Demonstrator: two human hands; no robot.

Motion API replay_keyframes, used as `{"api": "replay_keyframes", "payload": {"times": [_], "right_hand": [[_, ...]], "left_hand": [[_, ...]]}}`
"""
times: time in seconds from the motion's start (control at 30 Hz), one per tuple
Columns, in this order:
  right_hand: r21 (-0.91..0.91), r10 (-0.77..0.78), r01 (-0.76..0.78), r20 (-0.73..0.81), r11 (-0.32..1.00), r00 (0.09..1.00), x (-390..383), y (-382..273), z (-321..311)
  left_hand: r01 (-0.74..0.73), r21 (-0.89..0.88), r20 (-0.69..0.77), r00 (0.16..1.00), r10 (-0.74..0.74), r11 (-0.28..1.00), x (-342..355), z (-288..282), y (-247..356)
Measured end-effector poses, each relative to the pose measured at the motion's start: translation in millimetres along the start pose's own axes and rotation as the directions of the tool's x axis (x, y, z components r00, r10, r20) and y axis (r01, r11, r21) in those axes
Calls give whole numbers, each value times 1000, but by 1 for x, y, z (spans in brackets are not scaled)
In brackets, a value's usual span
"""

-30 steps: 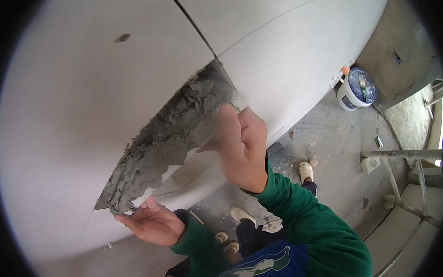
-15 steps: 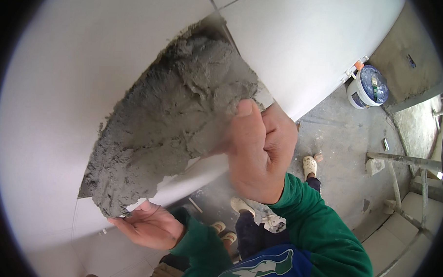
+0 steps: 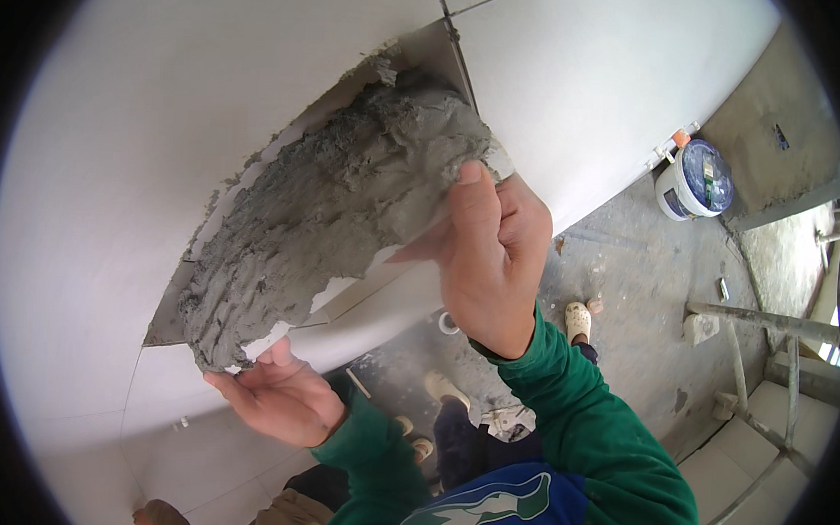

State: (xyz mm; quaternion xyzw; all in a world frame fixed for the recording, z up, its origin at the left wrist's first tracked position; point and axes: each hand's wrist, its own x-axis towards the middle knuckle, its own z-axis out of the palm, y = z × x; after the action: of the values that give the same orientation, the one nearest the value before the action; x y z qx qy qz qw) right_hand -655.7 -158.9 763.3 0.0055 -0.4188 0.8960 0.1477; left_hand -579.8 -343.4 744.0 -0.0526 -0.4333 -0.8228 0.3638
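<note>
Both hands hold a cut piece of tile [image 3: 337,295] whose upper face is thickly coated with wet grey mortar [image 3: 349,186]. Its pale bare edge shows along the lower side. My right hand [image 3: 496,265] grips the right end, thumb pressed on the mortar side and fingers hidden behind. At the lower left end, my left hand [image 3: 290,397] pinches the corner from below. Behind the piece stands a wall of large white tiles [image 3: 147,142]. A recess [image 3: 437,52] with a ragged, mortar-crusted edge shows in that wall, along the piece's upper left side.
A white bucket with a blue lid [image 3: 696,184] stands on the grey floor [image 3: 624,242] near the wall. A metal frame [image 3: 769,323] stands at the right. Another person's pale clog [image 3: 578,320] shows below, and more legs and shoes are near my arms.
The mortar-coated tile has tipped and drawn away from the wall's ragged edge, so a wider strip of the recess shows. Both hands keep their grip.
</note>
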Motion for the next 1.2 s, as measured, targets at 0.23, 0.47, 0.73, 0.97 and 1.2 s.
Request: {"api": "replay_keyframes", "payload": {"times": [0.23, 0.47, 0.73, 0.97, 1.2], "right_hand": [[61, 61, -67, 99, 996, 993, 3, 1, -5], [25, 89, -92, 106, 995, 990, 7, 6, -6], [22, 82, -83, 72, 996, 994, 13, 10, -2], [38, 69, -71, 46, 997, 997, 13, 10, -2], [-27, 63, -62, 43, 998, 997, 12, 12, -4]], "left_hand": [[-12, 2, -54, 998, 12, 1000, 3, 7, -2], [-3, -24, -24, 1000, 3, 1000, 4, 5, -5], [0, -55, -82, 997, -4, 998, 10, 9, -9], [8, -3, -170, 985, -8, 1000, 9, 9, -8], [6, -4, -233, 972, -7, 1000, 10, 14, -9]]}}
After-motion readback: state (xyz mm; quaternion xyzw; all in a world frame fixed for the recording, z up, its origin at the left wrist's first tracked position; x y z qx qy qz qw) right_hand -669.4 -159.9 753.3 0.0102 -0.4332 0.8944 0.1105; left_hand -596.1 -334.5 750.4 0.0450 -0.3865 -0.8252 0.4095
